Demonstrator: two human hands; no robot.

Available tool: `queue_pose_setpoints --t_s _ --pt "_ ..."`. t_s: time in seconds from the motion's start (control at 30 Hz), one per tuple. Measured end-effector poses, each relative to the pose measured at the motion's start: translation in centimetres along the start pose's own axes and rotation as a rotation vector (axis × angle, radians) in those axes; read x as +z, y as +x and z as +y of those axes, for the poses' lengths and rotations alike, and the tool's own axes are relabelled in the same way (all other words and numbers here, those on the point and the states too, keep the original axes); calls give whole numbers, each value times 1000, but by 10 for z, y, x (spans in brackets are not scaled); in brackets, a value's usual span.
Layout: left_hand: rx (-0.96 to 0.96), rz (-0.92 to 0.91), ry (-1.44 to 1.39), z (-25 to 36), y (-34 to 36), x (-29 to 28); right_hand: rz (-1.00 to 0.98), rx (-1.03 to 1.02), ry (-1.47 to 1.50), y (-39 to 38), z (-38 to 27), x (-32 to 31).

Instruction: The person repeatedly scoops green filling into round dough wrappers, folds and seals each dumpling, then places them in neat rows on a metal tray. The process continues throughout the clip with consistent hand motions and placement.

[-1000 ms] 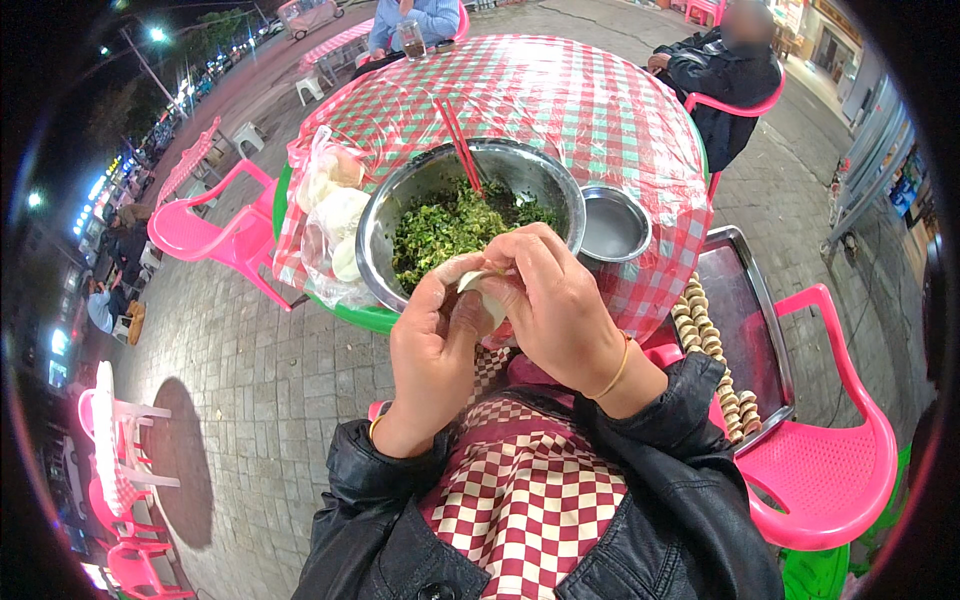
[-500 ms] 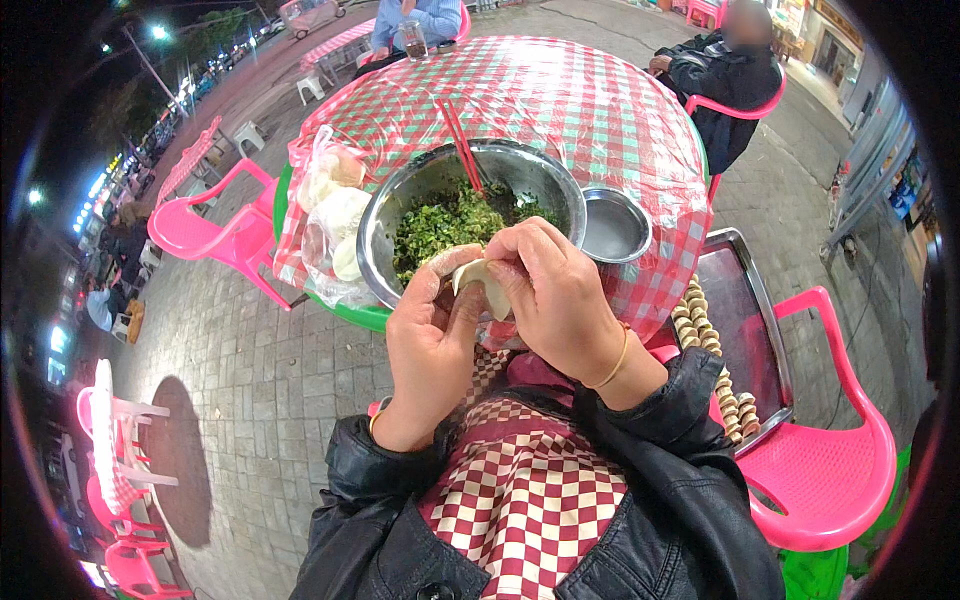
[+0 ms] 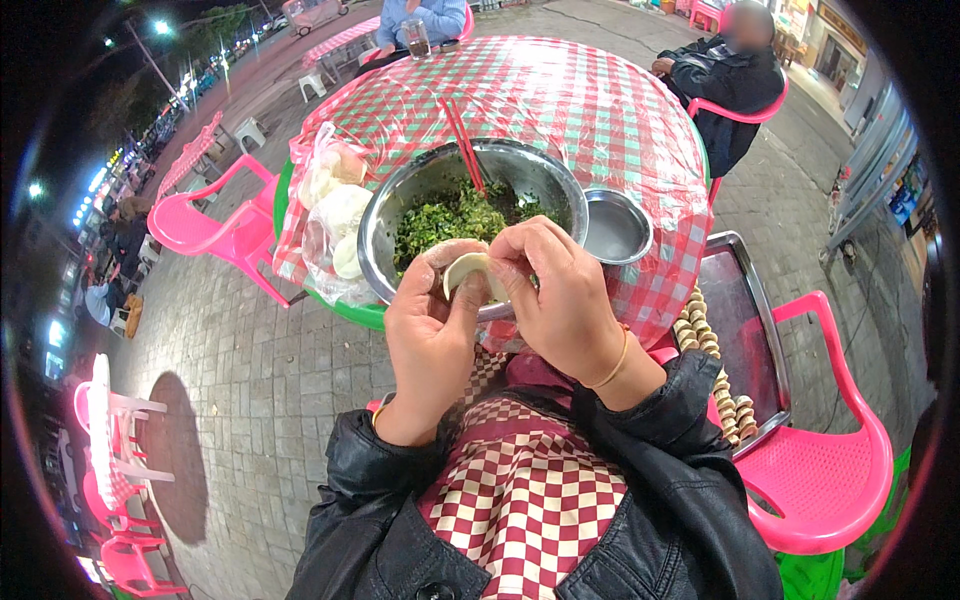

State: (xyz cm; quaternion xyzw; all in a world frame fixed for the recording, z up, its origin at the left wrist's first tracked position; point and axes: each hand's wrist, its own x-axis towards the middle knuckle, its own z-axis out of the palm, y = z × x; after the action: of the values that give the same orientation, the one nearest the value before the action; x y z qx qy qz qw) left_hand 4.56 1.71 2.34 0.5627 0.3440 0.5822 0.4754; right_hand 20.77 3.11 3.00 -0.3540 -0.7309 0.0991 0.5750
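Between both hands is a folded dumpling wrapper, pale and curved, held over the near rim of a steel bowl. My left hand pinches it from the left with thumb and fingers. From the right, the thumb and fingertips of my right hand press on its edge. Whatever lies inside the wrapper is hidden. Chopped green filling fills part of the bowl, and a pair of red chopsticks leans in it. Left of the bowl, a clear plastic bag holds round white wrappers.
A small metal bowl touches the big bowl's right side on the checked tablecloth. At right, a metal tray with rows of dumplings rests on a pink chair. Two people sit across the table; a glass mug stands near one.
The wrapper's rim has turned, showing more of its curved edge beside my left thumb. My fingers have shifted slightly along it; the bowls stay put.
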Motion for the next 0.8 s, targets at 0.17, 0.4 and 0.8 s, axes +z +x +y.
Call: queue_pose_setpoints --t_s 0.17,0.4,0.8 --pt "4 54 -39 -4 3 1 12 42 26 -1 -3 2" --pt "-49 166 -351 -8 6 4 42 60 58 -5 1 11" --pt "16 321 -442 -22 42 -5 -24 -77 -370 40 39 -5"
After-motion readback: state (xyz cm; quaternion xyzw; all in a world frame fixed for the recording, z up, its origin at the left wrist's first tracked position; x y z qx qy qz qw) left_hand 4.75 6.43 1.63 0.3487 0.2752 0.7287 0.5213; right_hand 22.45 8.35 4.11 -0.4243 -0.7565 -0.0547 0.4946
